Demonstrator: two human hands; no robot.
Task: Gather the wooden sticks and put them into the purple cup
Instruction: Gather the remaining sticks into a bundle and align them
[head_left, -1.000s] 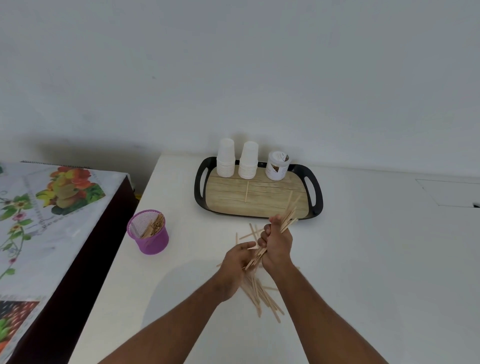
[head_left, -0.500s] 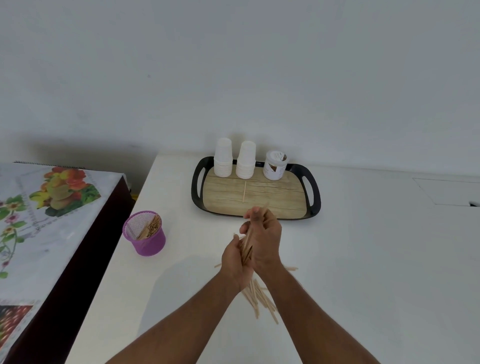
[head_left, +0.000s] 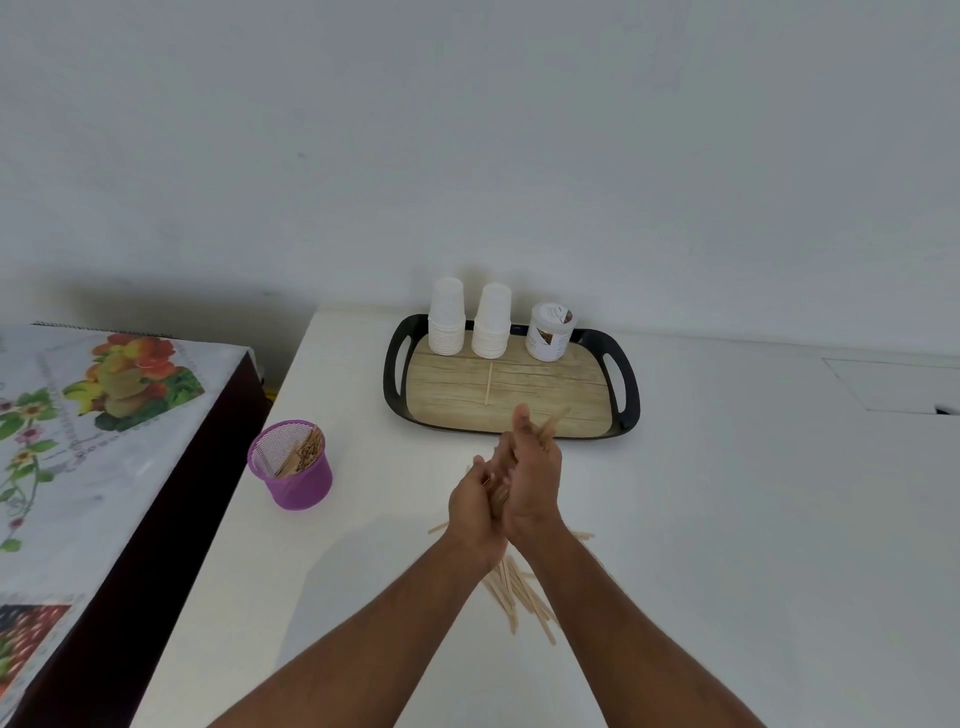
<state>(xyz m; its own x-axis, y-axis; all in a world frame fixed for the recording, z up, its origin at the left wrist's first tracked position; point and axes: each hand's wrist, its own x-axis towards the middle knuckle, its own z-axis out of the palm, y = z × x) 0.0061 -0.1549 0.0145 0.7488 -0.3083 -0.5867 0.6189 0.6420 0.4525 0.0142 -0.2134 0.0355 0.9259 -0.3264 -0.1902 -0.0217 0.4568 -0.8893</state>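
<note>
My left hand (head_left: 475, 506) and my right hand (head_left: 532, 475) are pressed together above the white table, and both grip a bundle of wooden sticks (head_left: 551, 427) whose tips poke out past my right thumb. More loose sticks (head_left: 514, 590) lie in a pile on the table under my wrists. The purple mesh cup (head_left: 291, 465) stands to the left of my hands and holds several sticks. One single stick (head_left: 488, 383) lies on the tray.
A black tray with a wood-look floor (head_left: 621, 410) sits behind my hands, with two stacks of white cups (head_left: 445, 325) and a white jar (head_left: 550, 332) on it. A lower table with a flowered cloth (head_left: 78, 415) stands to the left, past the white table's edge.
My hands have closed together round the sticks and turned the bundle more upright. The bundle's tips have drawn in toward my right hand.
</note>
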